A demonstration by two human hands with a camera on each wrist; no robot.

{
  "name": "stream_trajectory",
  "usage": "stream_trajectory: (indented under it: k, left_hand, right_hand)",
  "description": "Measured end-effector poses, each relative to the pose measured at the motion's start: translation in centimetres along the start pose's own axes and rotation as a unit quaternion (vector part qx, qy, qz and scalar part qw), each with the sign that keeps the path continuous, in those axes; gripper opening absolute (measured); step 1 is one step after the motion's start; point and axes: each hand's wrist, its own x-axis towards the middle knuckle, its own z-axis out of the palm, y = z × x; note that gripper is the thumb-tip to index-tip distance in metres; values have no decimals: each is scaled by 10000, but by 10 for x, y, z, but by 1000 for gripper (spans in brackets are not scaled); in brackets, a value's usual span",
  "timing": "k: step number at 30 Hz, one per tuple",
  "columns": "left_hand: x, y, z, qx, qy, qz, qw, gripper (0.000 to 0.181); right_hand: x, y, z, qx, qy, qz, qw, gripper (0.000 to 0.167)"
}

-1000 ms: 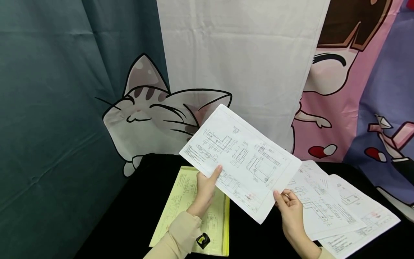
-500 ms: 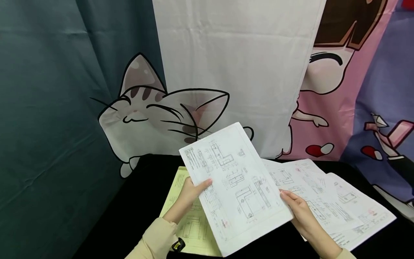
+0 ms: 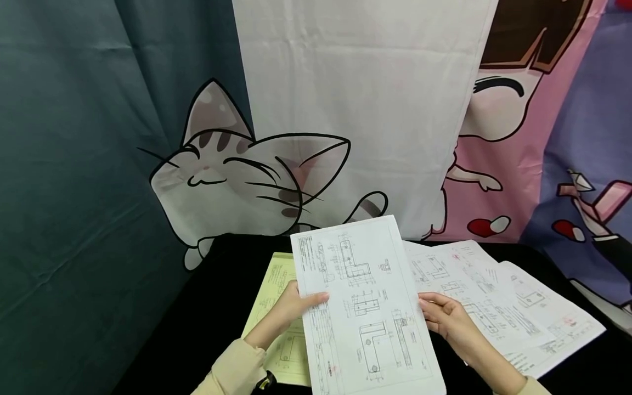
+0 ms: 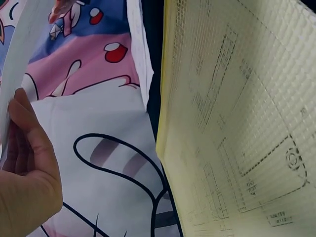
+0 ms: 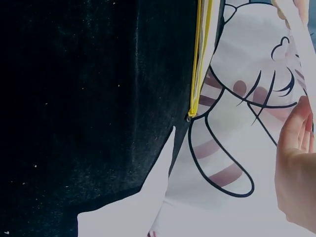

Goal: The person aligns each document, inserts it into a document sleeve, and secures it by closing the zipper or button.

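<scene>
A white sheet with technical drawings [image 3: 365,312] is held up in front, its long sides nearly upright. My left hand [image 3: 288,310] pinches its left edge, thumb on the printed face and the other fingers behind. At the right edge, my right hand [image 3: 451,323] holds the paper between thumb and fingers. The left wrist view shows the left hand [image 4: 32,163] gripping the paper seen edge-on [image 4: 17,54]. In the right wrist view the right hand [image 5: 298,168] is at the paper's edge. Behind the sheet lies a yellow mesh folder [image 3: 269,285] with a drawing inside, partly covered.
Several white drawing sheets [image 3: 558,323] lie overlapping on the black cloth [image 3: 197,318] at the right. Behind the table hangs a curtain [image 3: 365,109] with cartoon figures. A dark band with a yellow mark [image 3: 266,381] is by the left sleeve.
The held sheet has turned clockwise from a slanted position to nearly upright and come lower. Both hands still hold it; the left hand has moved left and down, uncovering the sheets behind at the right.
</scene>
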Motion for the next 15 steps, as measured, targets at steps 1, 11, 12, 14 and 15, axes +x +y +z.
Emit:
stream_trajectory:
  k: [1, 11, 12, 14, 15]
  left_hand:
    - [0, 0, 1, -10, -42, 8, 10000, 39]
    - [6, 1, 7, -22, -328, -80, 9994, 38]
    - [7, 1, 7, -5, -324, -91, 9994, 38]
    - [8, 0, 9, 17, -299, -99, 9995, 36]
    - [9, -1, 9, 28, -272, -102, 9996, 35]
  right_hand:
    - [0, -1, 1, -82, -1, 47, 10000, 22]
    - [-1, -2, 10, -984, 27, 534, 9937, 43]
    - [-1, -1, 10, -1062, 9, 544, 9929, 46]
    - [-2, 0, 10, -1166, -17, 571, 9915, 48]
    - [-2, 0, 10, -1215, -26, 576, 9909, 49]
